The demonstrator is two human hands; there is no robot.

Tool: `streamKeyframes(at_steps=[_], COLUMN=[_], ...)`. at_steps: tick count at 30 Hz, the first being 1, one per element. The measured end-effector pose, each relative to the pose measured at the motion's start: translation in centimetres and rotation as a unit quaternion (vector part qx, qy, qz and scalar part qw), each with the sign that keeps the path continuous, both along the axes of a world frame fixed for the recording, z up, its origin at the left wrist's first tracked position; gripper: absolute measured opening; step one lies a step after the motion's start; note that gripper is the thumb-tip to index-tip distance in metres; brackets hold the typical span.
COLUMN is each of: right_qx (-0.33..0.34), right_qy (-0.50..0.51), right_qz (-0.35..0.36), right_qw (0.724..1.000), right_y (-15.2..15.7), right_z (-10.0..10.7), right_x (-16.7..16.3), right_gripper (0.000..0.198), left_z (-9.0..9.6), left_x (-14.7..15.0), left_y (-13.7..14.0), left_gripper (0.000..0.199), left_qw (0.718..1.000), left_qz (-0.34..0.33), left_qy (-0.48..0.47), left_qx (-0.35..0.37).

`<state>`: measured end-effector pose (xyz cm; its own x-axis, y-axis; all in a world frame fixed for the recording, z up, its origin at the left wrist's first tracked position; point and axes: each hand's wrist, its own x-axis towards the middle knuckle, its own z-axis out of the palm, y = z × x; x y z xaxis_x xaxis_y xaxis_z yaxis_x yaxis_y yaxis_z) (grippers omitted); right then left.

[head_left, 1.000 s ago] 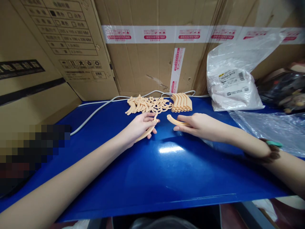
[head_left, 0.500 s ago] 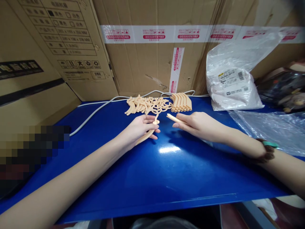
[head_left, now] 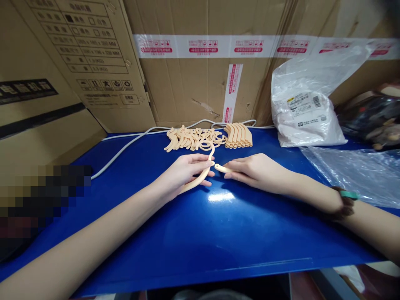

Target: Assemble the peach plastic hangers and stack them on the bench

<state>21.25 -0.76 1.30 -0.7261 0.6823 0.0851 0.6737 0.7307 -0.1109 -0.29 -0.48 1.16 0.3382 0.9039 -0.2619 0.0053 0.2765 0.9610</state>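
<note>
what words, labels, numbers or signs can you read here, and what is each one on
"电脑机箱": black band on the cardboard at left.
"MM" and "(KG)": printed table on that cardboard; most digits are blurred.
Recycling arrows: small sign below the table.
Too small or blurred: red print on the white tape, and the label with a barcode on the white bag.

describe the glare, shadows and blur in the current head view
Head view: a bright reflection glares on the blue table; a soft shadow lies beneath the right hand; at left, a pixelated patch hides detail; at right, the dark bundle looks soft.
</note>
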Motion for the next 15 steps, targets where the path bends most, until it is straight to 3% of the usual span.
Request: streamKeyframes(at_steps=[15], right_qx=[0.106], right_qy=[-0.012], right_qz=[-0.017], right_qw=[0.994], right_y=[-0.21], right_z=[-0.4], right_x=[0.02], right_gripper=[0.037], left_z=[0.25], left_x=[-0.42], left_y=[0.09], left_gripper=[0.012], left_qw=[0.997], left_qz=[-0.066], left_qy=[-0.015], left_qx=[-0.033])
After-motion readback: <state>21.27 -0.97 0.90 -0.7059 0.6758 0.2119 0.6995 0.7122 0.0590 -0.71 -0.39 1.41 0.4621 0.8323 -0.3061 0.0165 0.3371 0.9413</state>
